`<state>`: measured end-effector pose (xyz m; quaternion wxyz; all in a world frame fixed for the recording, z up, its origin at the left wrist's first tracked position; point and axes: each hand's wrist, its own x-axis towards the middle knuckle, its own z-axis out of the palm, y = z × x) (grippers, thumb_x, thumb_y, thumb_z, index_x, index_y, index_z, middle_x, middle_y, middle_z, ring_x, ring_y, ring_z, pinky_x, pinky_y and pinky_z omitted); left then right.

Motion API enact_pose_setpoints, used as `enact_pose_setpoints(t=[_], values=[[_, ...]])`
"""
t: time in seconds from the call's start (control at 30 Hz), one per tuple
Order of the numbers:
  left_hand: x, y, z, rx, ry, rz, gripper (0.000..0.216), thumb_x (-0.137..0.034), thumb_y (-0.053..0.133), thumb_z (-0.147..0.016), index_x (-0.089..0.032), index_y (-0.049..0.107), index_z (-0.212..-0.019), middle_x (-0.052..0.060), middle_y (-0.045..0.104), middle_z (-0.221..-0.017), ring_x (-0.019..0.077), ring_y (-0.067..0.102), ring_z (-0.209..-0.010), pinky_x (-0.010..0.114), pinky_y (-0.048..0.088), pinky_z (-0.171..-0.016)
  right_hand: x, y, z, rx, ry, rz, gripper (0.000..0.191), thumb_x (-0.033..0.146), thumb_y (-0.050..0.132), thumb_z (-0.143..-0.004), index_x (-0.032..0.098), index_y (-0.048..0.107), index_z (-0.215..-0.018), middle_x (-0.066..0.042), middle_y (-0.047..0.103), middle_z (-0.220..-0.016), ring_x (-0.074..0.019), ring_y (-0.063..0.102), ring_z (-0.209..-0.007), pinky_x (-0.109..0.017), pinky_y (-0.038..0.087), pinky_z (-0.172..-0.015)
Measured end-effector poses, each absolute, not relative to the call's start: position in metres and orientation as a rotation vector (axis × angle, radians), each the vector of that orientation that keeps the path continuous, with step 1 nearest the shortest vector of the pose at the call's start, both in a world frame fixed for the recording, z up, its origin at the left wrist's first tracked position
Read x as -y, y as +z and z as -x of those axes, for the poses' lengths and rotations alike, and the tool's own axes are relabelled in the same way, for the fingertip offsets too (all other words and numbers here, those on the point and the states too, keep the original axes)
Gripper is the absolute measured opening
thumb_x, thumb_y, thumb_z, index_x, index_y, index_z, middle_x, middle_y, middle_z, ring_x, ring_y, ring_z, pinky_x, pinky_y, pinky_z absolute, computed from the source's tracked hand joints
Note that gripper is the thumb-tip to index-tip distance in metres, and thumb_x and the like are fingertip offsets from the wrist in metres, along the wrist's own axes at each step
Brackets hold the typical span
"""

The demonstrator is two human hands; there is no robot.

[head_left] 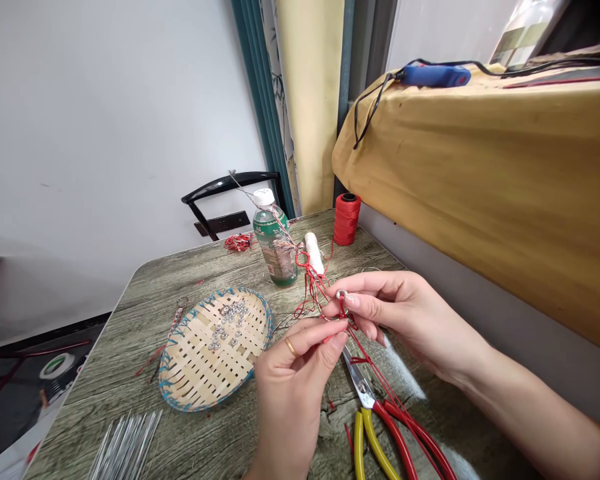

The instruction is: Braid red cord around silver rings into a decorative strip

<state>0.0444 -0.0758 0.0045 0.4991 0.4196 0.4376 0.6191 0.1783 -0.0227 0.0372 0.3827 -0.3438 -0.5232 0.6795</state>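
Note:
My right hand [385, 313] pinches a small silver metal ring [341, 294] with red thread [316, 288] wound through it, held above the wooden table [145, 287]. My left hand [300, 373], a gold ring on one finger, pinches the red thread just below and left of the ring. The thread runs up to a wire piece leaning by a green bottle [275, 243]. Both hands are closed in a pinch, fingertips almost touching each other.
A woven bamboo tray [200, 373] with several small metal nuts lies to the left. Scissors with red handles [380, 407] and yellow-handled pliers [367, 443] lie under my hands. A red thread spool [347, 219], a white spool [314, 251], metal rods [127, 443] and a black chair [225, 200] surround the work.

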Motion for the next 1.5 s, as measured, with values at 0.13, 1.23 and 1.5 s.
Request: enact_pose_setpoints(t=[0.13,1.23,1.5], values=[[0.076,0.008,-0.040,-1.013,1.428,-0.958,0.017,-0.017,0.056,-0.079,-0.020,0.072,-0.084,0.004,0.071,-0.091,0.0157,0.064,-0.084,0.025,0.050,-0.078,0.020,0.037,-0.179,1.252,1.792,0.814,0.019,0.025,0.065,-0.075,0.017,0.068,-0.092,-0.002,0.067,-0.074,-0.0048,0.051,-0.056,-0.016,0.040,-0.051],[0.063,0.034,-0.014,-1.413,1.293,-1.247,0.004,-0.018,0.072,-0.061,-0.021,0.071,-0.059,0.000,0.064,-0.048,0.0122,0.057,-0.046,0.020,0.046,-0.046,0.023,0.038,-0.177,1.513,1.466,0.930,0.014,0.023,0.066,-0.073,0.018,0.065,-0.085,0.000,0.067,-0.074,-0.0089,0.058,-0.063,-0.019,0.045,-0.057],[0.064,0.037,-0.009,-1.405,1.094,-1.522,0.019,-0.026,0.062,-0.074,-0.019,0.062,-0.056,-0.002,0.050,-0.051,0.0103,0.045,-0.048,0.021,0.035,-0.045,0.025,0.036,-0.174,1.548,1.382,0.898,0.013,0.016,0.069,-0.069,0.019,0.066,-0.082,0.001,0.068,-0.073,-0.0102,0.061,-0.067,-0.020,0.048,-0.063]])
